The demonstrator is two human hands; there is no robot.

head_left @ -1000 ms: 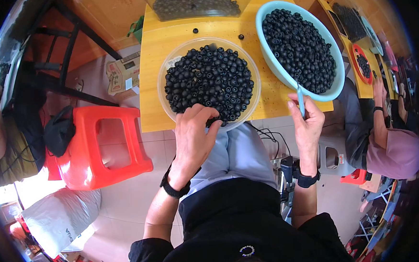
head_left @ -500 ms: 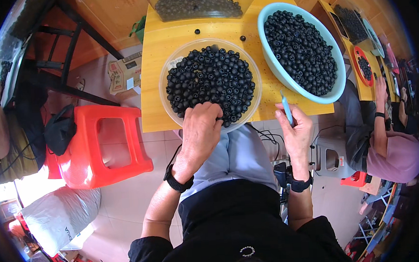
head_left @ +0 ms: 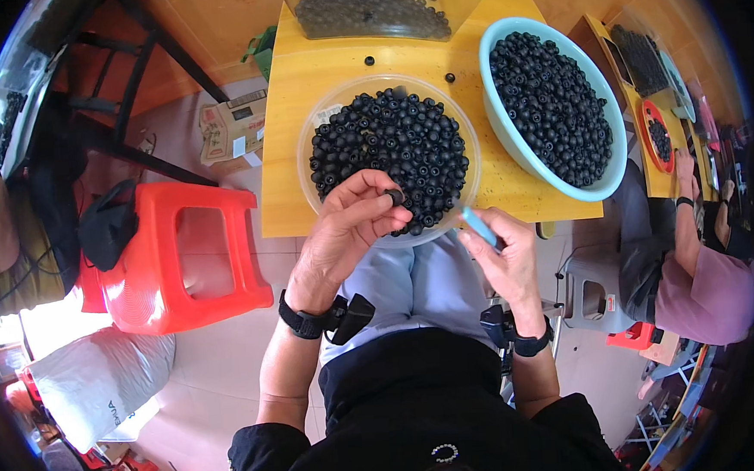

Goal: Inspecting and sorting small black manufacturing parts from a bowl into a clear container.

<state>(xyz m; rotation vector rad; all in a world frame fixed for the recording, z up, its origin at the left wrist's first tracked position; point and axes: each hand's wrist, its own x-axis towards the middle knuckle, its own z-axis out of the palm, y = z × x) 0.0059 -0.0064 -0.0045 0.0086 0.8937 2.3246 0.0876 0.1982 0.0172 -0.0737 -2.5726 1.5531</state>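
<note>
A round black bead-like piece with a hole [head_left: 394, 197] is pinched between the thumb and fingers of my left hand [head_left: 354, 215], just over the near side of a clear round tub [head_left: 306, 172]. The tub holds a heap of similar black pieces [head_left: 384, 136]. My right hand [head_left: 507, 249] is closed around a slim, light blue-handled tool [head_left: 480, 227] with a thin pale tip. That tip points toward the left hand, near the tub's rim, and is apart from the piece. A black band with a small dark device is on each wrist.
A light blue basin [head_left: 492, 112] full of black pieces stands on the yellow table [head_left: 289, 68], right of the tub. Behind is a clear box [head_left: 372, 16] with more. Two pieces lie loose. A red stool [head_left: 150, 258] stands left; a person in pink [head_left: 708, 289] sits right.
My left hand has risen from the heap and turned, with a black piece now between its fingers. My right hand has moved left with the blue-handled tool, which now tilts toward the left hand.
</note>
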